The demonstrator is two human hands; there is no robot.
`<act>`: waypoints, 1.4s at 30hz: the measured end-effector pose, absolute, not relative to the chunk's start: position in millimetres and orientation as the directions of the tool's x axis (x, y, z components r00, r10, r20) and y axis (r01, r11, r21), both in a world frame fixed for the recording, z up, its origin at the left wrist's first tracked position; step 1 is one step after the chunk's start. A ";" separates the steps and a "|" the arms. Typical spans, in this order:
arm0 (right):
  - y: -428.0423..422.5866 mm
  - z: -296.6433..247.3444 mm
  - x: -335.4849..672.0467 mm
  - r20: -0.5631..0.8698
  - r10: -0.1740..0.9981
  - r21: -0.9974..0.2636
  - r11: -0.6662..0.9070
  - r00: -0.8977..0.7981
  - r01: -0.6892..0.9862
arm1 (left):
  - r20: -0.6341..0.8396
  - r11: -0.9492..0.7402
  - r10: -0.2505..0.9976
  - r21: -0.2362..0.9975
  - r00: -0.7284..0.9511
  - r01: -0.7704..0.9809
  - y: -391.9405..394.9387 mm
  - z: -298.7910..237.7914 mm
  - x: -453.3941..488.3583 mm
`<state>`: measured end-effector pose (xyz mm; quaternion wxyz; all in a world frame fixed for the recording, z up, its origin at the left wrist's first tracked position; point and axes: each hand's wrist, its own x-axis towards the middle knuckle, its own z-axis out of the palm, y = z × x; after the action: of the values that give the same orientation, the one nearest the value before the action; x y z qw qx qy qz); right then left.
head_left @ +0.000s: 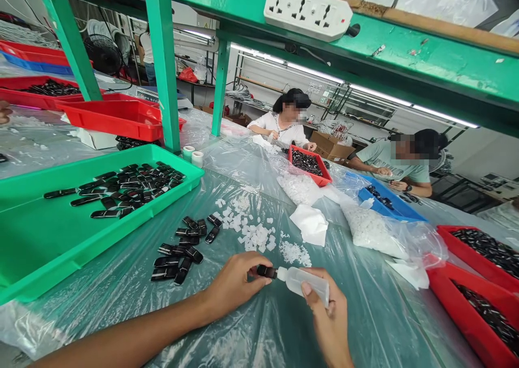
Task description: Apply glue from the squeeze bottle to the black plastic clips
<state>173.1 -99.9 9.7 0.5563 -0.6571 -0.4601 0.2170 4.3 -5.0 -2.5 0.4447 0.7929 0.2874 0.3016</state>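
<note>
My left hand [233,282] pinches a small black shiny part [266,271] at its fingertips. My right hand [328,316] grips a small clear squeeze bottle [306,281], and the bottle's tip meets the black part. Both hands hover over the plastic-covered table near its front. A loose cluster of the same black parts [182,249] lies just left of my left hand. Small white plastic pieces [249,230] are scattered beyond my hands. The green tray [48,243] at the left holds several more black parts [121,187].
Bags of white pieces [371,228] and a folded white cloth [310,223] lie to the right. Red trays of black parts [482,303] sit at the right edge. Two other people work across the table by a red tray [310,165] and a blue tray [387,200]. Green posts [164,65] stand behind.
</note>
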 end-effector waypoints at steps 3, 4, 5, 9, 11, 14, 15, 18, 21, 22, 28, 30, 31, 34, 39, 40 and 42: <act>-99.5 9.3 174.2 0.229 0.853 -0.926 0.042 0.469 0.375 | 0.223 -0.447 0.726 0.872 0.651 0.200 -5.3 -3.0 4.6; -99.4 9.1 174.4 0.226 0.858 -0.928 0.046 0.461 0.369 | 0.223 -0.450 0.727 0.869 0.650 0.205 -5.7 -2.7 4.5; -99.4 8.9 174.4 0.221 0.868 -0.931 0.052 0.444 0.362 | 0.224 -0.454 0.729 0.865 0.647 0.212 -6.1 -2.3 4.4; -100.2 9.7 170.4 0.186 0.893 -0.948 0.054 0.409 0.313 | 0.201 -0.461 0.750 0.842 0.630 0.280 -8.0 -0.6 3.7; -101.0 10.6 167.5 0.171 0.886 -0.955 0.041 0.431 0.295 | 0.173 -0.452 0.757 0.835 0.630 0.313 -8.1 -0.5 3.5; -101.8 10.9 165.6 0.183 0.879 -0.953 0.049 0.440 0.300 | 0.146 -0.438 0.747 0.842 0.649 0.315 -7.4 -1.5 3.4; -101.9 10.7 165.8 0.196 0.877 -0.950 0.058 0.440 0.308 | 0.146 -0.438 0.742 0.845 0.655 0.308 -7.1 -1.9 3.5; -102.0 9.3 168.0 0.236 0.875 -0.935 0.086 0.422 0.345 | 0.165 -0.457 0.719 0.844 0.675 0.280 -6.6 -2.0 3.7; -102.1 8.4 169.1 0.242 0.878 -0.928 0.085 0.413 0.363 | 0.184 -0.462 0.697 0.854 0.693 0.238 -6.8 0.2 3.9; -102.2 8.2 169.1 0.235 0.874 -0.930 0.075 0.424 0.360 | 0.183 -0.454 0.693 0.862 0.698 0.225 -7.1 1.4 3.9; -101.4 5.8 172.5 0.240 0.869 -0.920 0.062 0.432 0.387 | 0.161 -0.404 0.684 0.896 0.711 0.186 -7.8 5.6 3.3; -100.6 5.1 174.8 0.248 0.868 -0.918 0.069 0.430 0.389 | 0.167 -0.409 0.678 0.895 0.716 0.179 -7.1 4.2 3.4; -100.1 5.0 175.6 0.247 0.867 -0.921 0.072 0.433 0.382 | 0.172 -0.415 0.674 0.892 0.718 0.176 -6.5 3.1 3.6; -98.4 6.2 176.4 0.230 0.873 -0.940 0.085 0.430 0.332 | 0.186 -0.432 0.671 0.885 0.717 0.175 -4.7 -0.3 4.2; -96.6 9.3 174.6 0.195 0.888 -0.961 0.089 0.416 0.261 | 0.172 -0.424 0.703 0.880 0.690 0.213 -4.1 1.5 4.0; -96.5 9.5 174.4 0.197 0.889 -0.961 0.090 0.414 0.263 | 0.169 -0.424 0.709 0.878 0.685 0.222 -4.4 2.9 3.8; -96.5 9.4 174.1 0.199 0.889 -0.958 0.088 0.413 0.272 | 0.166 -0.425 0.715 0.875 0.679 0.233 -5.2 5.3 3.4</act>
<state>174.1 -96.5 9.4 0.5693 -0.6183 -0.4691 0.2710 3.4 -5.2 5.3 0.4469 0.7998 0.2965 0.2697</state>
